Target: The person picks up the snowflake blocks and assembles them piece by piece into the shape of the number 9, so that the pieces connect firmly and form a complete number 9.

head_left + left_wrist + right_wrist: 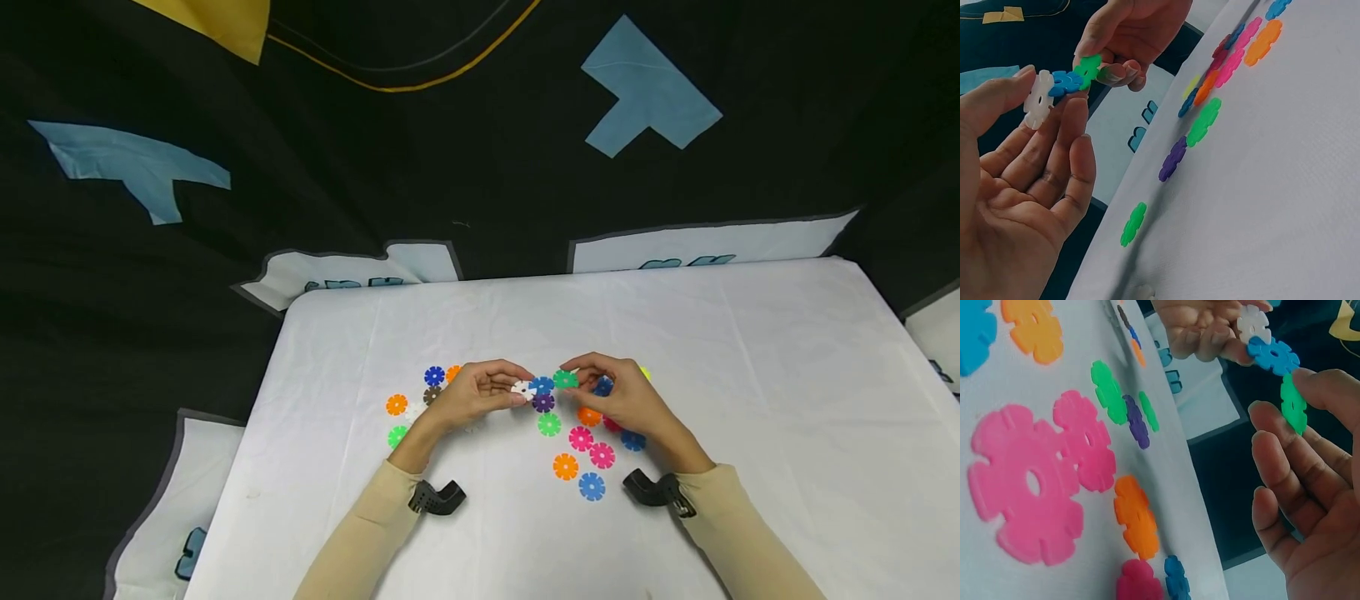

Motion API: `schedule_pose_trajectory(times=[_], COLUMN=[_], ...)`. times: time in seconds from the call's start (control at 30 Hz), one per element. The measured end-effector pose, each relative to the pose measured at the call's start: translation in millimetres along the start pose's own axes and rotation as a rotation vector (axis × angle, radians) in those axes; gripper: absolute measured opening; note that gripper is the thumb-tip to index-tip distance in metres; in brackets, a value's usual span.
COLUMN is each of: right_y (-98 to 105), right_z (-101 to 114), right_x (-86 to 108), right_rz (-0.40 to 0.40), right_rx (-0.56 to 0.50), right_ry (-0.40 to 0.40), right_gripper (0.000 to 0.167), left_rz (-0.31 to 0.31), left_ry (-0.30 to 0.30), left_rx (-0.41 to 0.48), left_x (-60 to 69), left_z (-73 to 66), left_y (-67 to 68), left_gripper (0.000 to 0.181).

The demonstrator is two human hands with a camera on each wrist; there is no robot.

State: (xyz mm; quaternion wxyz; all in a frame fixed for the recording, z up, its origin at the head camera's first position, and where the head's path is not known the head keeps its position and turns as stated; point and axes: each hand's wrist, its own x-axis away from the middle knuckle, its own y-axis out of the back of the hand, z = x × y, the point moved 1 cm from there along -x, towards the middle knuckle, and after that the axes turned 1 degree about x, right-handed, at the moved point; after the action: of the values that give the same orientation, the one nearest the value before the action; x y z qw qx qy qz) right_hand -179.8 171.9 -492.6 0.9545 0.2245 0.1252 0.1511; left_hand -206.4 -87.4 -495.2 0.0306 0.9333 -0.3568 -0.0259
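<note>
Between the two hands, held above the table, is a short chain of notched plastic discs: a white disc (pixel 1039 100), a blue disc (pixel 1274 355) in the middle and a green disc (pixel 1293 404). The left hand (pixel 482 390) pinches the white disc between thumb and fingers. At the other end the right hand (pixel 617 387) pinches the green disc. In both wrist views the blue disc touches its two neighbours at their edges. Under the chain on the table lie a purple disc (pixel 543 403) and a light green disc (pixel 550 425).
Pink discs (pixel 602 455), an orange disc (pixel 566 467) and a light blue disc (pixel 592 487) lie below the right hand. Around the left hand are another orange disc (pixel 397 405), a dark blue disc (pixel 434 376) and a brown disc (pixel 431 395). A white cloth covers the table (pixel 787 400).
</note>
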Motion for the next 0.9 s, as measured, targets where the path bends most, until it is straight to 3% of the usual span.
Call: schedule_pose_trajectory(times=[0.57,0.9], right_y=[-1.1,-9.0], right_z=[8.5,14.6], right_x=[-0.2,0.6], right_rz=[0.018,0.006], right_rx=[0.068,0.031], right_ry=[-0.011,-0.043], right_gripper=[0.031,0.029], left_rz=[-0.005,-0.074], left_ry=[0.014,0.007], left_rx=[-0.034,-0.008], left_x=[0.0,-4.7], left_z=[1.6,8.4], left_y=[-1.2,-8.5], left_gripper=[0.032,0.02])
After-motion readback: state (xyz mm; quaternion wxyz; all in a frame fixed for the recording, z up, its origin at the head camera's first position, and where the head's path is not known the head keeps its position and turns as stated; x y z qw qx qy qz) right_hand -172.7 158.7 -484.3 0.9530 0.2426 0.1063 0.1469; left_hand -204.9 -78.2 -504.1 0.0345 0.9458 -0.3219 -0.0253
